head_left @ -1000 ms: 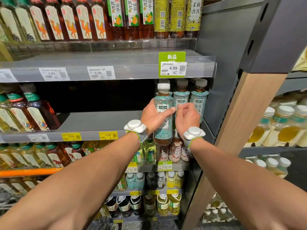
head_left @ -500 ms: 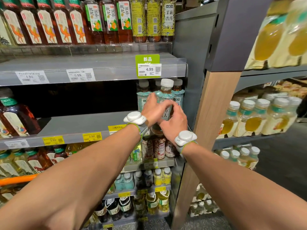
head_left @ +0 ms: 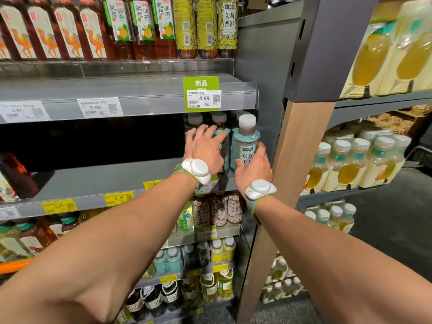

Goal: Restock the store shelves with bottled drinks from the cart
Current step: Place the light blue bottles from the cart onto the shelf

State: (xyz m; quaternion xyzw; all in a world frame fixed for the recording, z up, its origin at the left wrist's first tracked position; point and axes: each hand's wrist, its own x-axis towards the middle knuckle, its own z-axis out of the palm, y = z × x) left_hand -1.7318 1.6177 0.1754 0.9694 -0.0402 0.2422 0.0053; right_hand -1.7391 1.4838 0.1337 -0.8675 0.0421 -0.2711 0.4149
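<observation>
Bottled teas fill a store shelf unit, seen from a person's head, looking along both bare forearms. A green price tag [head_left: 201, 93] reading 4.99 hangs on the edge of an upper shelf [head_left: 140, 99]. Directly below the tag, on the grey middle shelf [head_left: 93, 181], stand grey-capped bottles [head_left: 219, 119]. Just below and right of the tag, a teal-labelled bottle [head_left: 246, 141] with a white cap stands upright at the shelf's front. Its cap sits close under the upper shelf's edge. The unit's dark side panel [head_left: 264, 66] closes in right of the tag, with a wooden post [head_left: 301, 155] beyond it. Left of the tag, the space over the middle shelf lies in shadow. Above the tag stand rows of brown tea bottles [head_left: 70, 31].

The left hand [head_left: 205, 148] lies flat against the grey-capped bottles, fingers straight and spread. The right hand [head_left: 253, 168] curls round the lower half of the teal-labelled bottle, thumb on its front label. Each wrist wears a white wrist device [head_left: 198, 170].
</observation>
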